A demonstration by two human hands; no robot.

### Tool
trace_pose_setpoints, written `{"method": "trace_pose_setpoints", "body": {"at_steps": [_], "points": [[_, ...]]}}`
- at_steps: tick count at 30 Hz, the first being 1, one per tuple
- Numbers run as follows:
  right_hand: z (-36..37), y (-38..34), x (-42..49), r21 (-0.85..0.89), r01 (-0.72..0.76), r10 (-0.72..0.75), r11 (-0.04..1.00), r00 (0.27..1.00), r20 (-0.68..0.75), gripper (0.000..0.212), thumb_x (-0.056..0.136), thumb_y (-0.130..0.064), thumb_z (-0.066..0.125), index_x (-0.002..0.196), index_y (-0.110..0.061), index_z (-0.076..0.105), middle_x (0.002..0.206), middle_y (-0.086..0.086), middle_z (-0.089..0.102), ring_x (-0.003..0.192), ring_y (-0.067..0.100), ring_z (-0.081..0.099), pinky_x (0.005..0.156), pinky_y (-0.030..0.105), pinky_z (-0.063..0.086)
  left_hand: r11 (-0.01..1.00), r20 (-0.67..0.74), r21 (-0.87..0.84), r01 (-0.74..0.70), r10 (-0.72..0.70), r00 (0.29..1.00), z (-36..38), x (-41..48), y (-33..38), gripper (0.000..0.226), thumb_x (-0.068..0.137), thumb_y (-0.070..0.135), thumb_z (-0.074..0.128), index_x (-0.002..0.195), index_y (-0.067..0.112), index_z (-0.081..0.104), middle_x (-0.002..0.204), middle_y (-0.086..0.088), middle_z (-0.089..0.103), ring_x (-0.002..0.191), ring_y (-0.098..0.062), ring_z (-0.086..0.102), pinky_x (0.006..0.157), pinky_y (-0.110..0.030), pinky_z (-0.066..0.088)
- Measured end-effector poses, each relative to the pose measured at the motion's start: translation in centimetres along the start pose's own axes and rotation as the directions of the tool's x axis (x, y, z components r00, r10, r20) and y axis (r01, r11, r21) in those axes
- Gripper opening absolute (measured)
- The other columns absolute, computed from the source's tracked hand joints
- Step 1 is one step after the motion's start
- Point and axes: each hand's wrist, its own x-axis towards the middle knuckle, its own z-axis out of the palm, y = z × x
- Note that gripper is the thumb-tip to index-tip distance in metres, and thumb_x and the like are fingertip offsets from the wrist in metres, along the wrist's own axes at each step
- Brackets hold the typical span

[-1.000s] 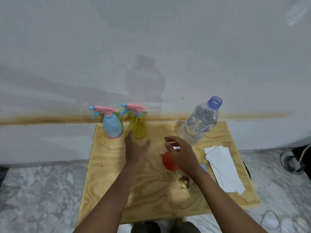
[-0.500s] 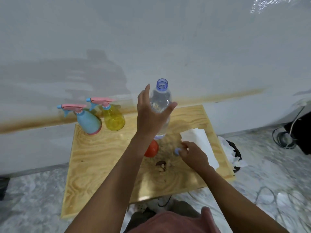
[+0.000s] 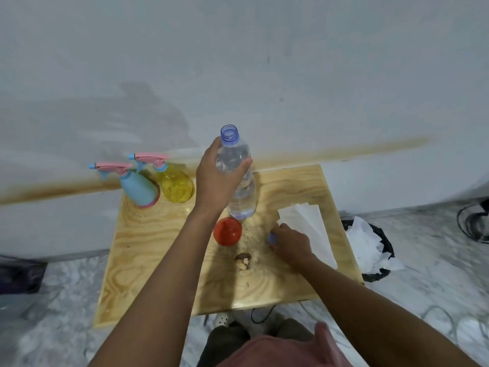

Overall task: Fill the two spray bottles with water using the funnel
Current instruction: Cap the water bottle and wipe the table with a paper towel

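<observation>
A clear water bottle with an open blue neck stands upright near the middle of the wooden table. My left hand grips its upper part. My right hand rests on the table to the right and pinches the small blue cap. An orange funnel lies on the table just in front of the bottle. A blue spray bottle and a yellow spray bottle, both with pink trigger heads screwed on, stand at the back left.
White paper towels lie at the table's right side. A dark bin with crumpled paper stands on the floor to the right. A brown knot with crumbs marks the table's front middle. A wall rises close behind.
My left hand went from the yellow spray bottle to the water bottle and closed round it. My right hand moved down to the table with the blue cap.
</observation>
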Motion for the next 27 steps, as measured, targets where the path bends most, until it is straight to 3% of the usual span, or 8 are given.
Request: {"method": "trace_pose_setpoints", "body": {"at_steps": [3,7,10,13,18,27], "points": [[-0.4,0.2,0.2,0.096,0.006,-0.003,0.995,1.000,-0.029,0.034,0.092,-0.047,0.049,0.116,-0.025,0.060,0.116,-0.003,0.061,0.103,0.021,0.063,0.073,0.030,0.040,1.000,-0.001,0.008,0.021,-0.021,1.000,-0.1,0.0,-0.1,0.066,0.073,0.052,0.078,0.131,0.029,0.057,0.123,0.008,0.067,0.116,-0.011,0.062,0.099,-0.042,0.052],[-4.5,-1.1,0.3,0.315,0.093,-0.022,0.945,0.975,-0.221,0.036,0.087,-0.046,0.062,0.116,-0.026,0.064,0.112,-0.010,0.064,0.097,0.013,0.064,0.076,0.027,0.043,0.999,0.004,0.012,0.035,-0.035,0.999,0.1,0.1,-0.2,0.071,0.070,0.058,0.078,0.132,0.028,0.057,0.123,0.007,0.067,0.116,-0.012,0.062,0.099,-0.044,0.052],[-10.2,-2.9,0.3,0.404,0.269,-0.081,0.875,0.902,-0.424,0.030,0.082,-0.036,0.072,0.110,-0.024,0.067,0.100,-0.011,0.065,0.071,0.010,0.064,0.070,0.032,0.053,0.999,0.005,-0.001,0.035,-0.035,0.999,0.1,0.1,-0.2,0.074,0.069,0.060,0.078,0.132,0.029,0.056,0.124,0.008,0.066,0.116,-0.011,0.062,0.099,-0.044,0.053],[-16.4,-5.4,0.0,0.419,0.434,-0.129,0.798,0.801,-0.584,0.027,0.081,-0.029,0.073,0.107,-0.024,0.068,0.096,-0.013,0.064,0.065,0.008,0.061,0.071,0.032,0.054,0.999,0.004,-0.008,0.040,-0.040,0.999,0.2,0.2,-0.4,0.077,0.067,0.061,0.078,0.133,0.028,0.055,0.124,0.007,0.066,0.116,-0.011,0.062,0.099,-0.043,0.053],[-22.9,-9.3,-0.7,0.333,0.518,-0.278,0.788,0.782,-0.558,0.028,0.086,-0.039,0.066,0.114,-0.035,0.064,0.102,-0.019,0.060,0.078,0.002,0.062,0.073,0.018,0.047,0.998,0.006,-0.042,0.046,-0.046,0.999,0.3,0.2,-0.5,0.071,0.072,0.048,0.083,0.134,0.026,0.055,0.125,0.005,0.065,0.118,-0.012,0.060,0.102,-0.036,0.050],[-25.2,-12.4,0.5,0.019,0.499,-0.450,0.866,0.796,-0.404,0.035,0.087,-0.047,0.058,0.120,-0.037,0.061,0.111,-0.019,0.056,0.078,0.002,0.061,0.068,0.023,0.042,0.998,0.012,-0.039,0.042,-0.042,0.999,0.4,0.3,-0.7,0.078,0.076,0.042,0.082,0.144,0.024,0.047,0.133,0.002,0.059,0.125,-0.011,0.053,0.102,-0.026,0.045]]}}
